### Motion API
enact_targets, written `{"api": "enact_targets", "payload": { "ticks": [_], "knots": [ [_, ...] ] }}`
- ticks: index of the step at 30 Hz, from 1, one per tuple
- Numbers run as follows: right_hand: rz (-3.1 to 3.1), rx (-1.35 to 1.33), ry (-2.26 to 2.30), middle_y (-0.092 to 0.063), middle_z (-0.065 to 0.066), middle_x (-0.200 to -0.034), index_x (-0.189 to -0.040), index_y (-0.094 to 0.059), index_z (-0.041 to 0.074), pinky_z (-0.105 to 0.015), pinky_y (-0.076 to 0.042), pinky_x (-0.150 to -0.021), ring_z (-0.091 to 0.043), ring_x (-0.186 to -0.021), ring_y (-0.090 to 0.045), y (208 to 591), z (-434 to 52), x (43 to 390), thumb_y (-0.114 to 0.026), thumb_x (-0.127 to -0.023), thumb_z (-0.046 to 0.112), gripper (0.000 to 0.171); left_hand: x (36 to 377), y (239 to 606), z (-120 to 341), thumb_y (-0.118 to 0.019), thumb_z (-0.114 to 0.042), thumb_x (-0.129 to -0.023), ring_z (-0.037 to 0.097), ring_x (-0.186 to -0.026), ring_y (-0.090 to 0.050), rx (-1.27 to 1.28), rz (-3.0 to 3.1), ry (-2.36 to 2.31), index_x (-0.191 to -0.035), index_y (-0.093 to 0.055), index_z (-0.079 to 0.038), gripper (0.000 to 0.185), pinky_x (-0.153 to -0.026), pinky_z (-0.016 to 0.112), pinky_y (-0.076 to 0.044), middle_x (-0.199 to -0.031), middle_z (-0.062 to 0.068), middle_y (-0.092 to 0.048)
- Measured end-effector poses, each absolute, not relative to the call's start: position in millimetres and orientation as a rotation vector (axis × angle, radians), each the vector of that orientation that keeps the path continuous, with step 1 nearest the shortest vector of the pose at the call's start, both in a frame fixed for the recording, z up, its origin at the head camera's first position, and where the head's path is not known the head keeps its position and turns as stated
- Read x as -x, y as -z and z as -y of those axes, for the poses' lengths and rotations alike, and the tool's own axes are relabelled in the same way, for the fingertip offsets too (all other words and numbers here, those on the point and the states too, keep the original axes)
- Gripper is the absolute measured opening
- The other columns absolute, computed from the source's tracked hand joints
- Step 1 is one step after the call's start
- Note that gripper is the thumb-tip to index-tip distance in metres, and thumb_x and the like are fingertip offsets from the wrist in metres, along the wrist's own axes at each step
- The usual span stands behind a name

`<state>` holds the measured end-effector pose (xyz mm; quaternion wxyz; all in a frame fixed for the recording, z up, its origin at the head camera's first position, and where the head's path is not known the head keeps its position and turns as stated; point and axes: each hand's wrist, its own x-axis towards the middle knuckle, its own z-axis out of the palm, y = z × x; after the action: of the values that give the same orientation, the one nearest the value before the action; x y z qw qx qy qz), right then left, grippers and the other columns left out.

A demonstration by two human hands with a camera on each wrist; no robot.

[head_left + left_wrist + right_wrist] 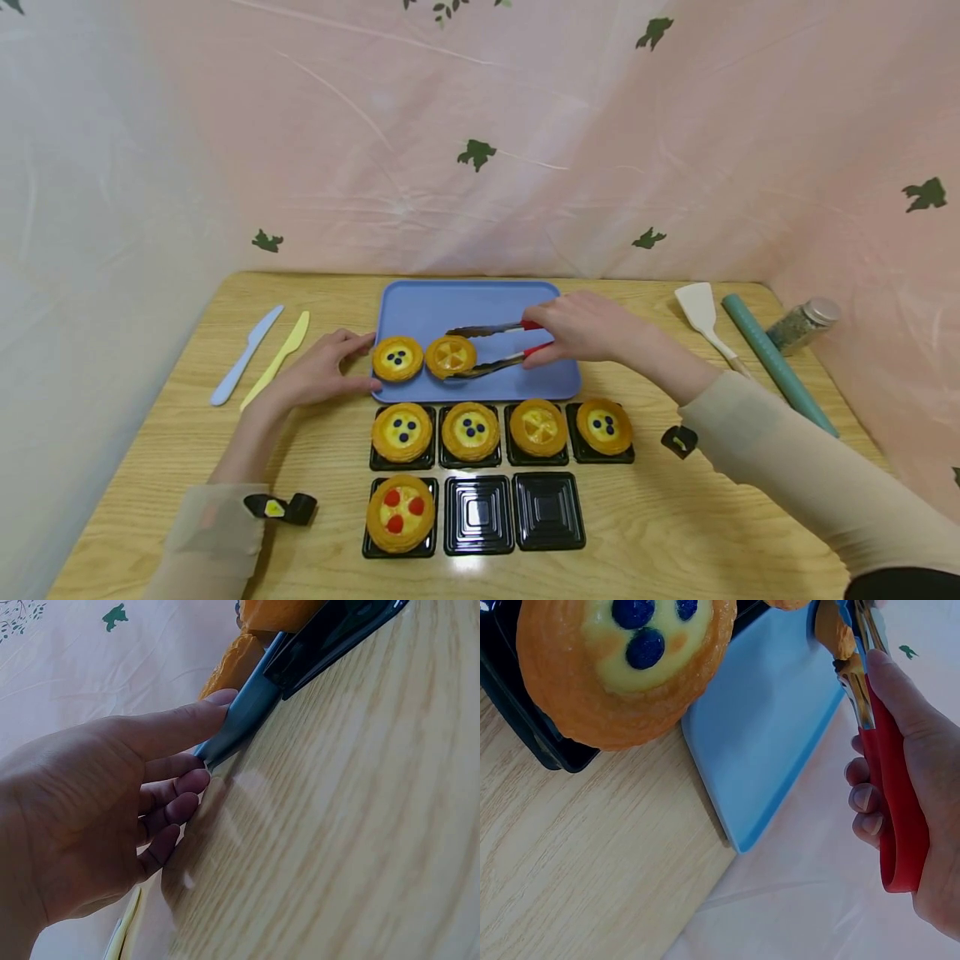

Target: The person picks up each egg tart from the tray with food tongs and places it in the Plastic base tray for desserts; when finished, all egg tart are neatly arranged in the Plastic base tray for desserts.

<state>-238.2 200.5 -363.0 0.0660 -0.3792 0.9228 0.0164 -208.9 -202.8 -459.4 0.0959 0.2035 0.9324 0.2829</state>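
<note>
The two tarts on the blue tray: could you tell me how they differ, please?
The left tart is topped with dark blueberries; the right tart has a plain orange segmented top. The left tart sits free on the blue tray, near the left hand that grips the tray's edge; the right tart is clasped by red-handled tongs held in the right hand. Both are round, golden-crusted and similar in size.
</note>
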Motion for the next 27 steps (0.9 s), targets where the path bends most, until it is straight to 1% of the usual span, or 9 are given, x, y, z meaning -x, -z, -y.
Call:
{"api": "enact_targets", "payload": {
  "ticks": [3, 11, 27],
  "knots": [
    [-2.785, 1.139, -0.056, -0.074, 0.003, -0.086, -0.113, -0.071, 0.013, -0.030, -0.050, -0.060, -0.011, -0.061, -0.057, 364.1, -199.5, 240.1, -0.074, -0.085, 0.063, 0.058, 210.9, 459.9, 203.5, -0.079, -0.048, -0.087, 0.034, -0.122, -0.054, -0.609, -2.763, -0.838, -0.155, -0.045, -0.003, 0.088, -0.104, 0.056, -0.046, -0.131, 0.019, -0.058],
    [-2.787, 1.144, -0.060, -0.073, 0.002, -0.086, -0.113, -0.071, 0.012, -0.031, -0.051, -0.061, -0.011, -0.060, -0.056, 364.7, -197.8, 242.4, -0.074, -0.086, 0.063, 0.057, 216.2, 461.4, 205.1, -0.080, -0.046, -0.088, 0.035, -0.123, -0.053, -0.619, -2.753, -0.844, -0.155, -0.044, -0.003, 0.088, -0.105, 0.057, -0.045, -0.131, 0.019, -0.058],
    [-2.790, 1.151, -0.076, -0.073, 0.003, -0.086, -0.114, -0.071, 0.012, -0.029, -0.049, -0.059, -0.010, -0.059, -0.055, 364.8, -198.1, 240.9, -0.073, -0.087, 0.062, 0.057, 216.4, 462.1, 205.0, -0.080, -0.046, -0.087, 0.034, -0.122, -0.053, -0.621, -2.759, -0.842, -0.155, -0.044, -0.003, 0.088, -0.104, 0.055, -0.045, -0.129, 0.018, -0.058]
  ]
}}
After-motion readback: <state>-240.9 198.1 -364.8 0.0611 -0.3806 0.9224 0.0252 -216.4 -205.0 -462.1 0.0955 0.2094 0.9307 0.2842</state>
